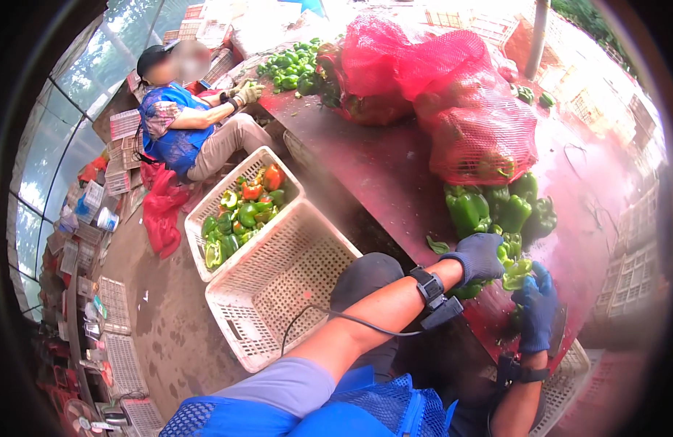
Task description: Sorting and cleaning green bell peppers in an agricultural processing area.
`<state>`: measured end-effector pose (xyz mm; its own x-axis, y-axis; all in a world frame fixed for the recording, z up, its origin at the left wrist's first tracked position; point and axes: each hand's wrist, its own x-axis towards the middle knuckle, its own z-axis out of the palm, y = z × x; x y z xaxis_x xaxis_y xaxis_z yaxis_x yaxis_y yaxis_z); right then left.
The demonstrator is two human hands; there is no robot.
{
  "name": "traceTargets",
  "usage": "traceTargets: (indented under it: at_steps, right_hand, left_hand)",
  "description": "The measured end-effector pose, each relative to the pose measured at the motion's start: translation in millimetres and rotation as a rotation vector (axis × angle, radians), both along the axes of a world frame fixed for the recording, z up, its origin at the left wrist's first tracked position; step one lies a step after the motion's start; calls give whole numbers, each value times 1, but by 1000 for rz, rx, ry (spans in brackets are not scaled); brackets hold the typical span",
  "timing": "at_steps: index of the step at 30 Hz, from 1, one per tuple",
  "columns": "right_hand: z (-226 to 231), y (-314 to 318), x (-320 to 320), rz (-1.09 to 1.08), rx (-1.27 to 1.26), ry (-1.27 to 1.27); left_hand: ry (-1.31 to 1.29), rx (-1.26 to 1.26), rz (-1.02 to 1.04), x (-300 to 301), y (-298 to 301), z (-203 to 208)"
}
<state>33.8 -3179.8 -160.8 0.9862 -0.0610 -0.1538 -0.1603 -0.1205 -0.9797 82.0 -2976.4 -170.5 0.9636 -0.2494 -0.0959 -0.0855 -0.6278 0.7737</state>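
Note:
Both my hands wear dark blue knitted gloves and work at the near end of a red tabletop [394, 197]. A broken-open green bell pepper [516, 275], its pale inside showing, lies between them. My left hand [476, 259] is closed on its left side, fingers partly hidden. My right hand [536, 300] is closed against its right side. Whole green bell peppers [468, 209] lie just beyond, spilling from the mouth of a red mesh sack [489, 142]. A loose green leaf or scrap [438, 245] rests left of my left hand.
On my left stands an open white plastic crate [278, 284]; beyond it another crate [196, 222] holds green and red peppers [245, 211]. A co-worker in a blue vest [177, 120] sits at the table's far left, near a green pepper pile [293, 65]. A pole [538, 40] rises behind.

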Motion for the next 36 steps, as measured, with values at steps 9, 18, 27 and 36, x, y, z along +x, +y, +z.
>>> traceTargets:
  at_steps: [9,18,27,36]
  right_hand:
    - [9,-1,6,-91,137,42]
    - [-4,1,2,-62,168,220]
    - [-7,16,-5,132,93,246]
    - [-16,11,-5,196,-155,63]
  left_hand:
    - [-57,-162,56,11,14,-8]
    - [271,-677,155,-4,4,11]
    - [263,-602,98,-12,-4,-1]
    - [-187,-271,-124,-16,-11,-27]
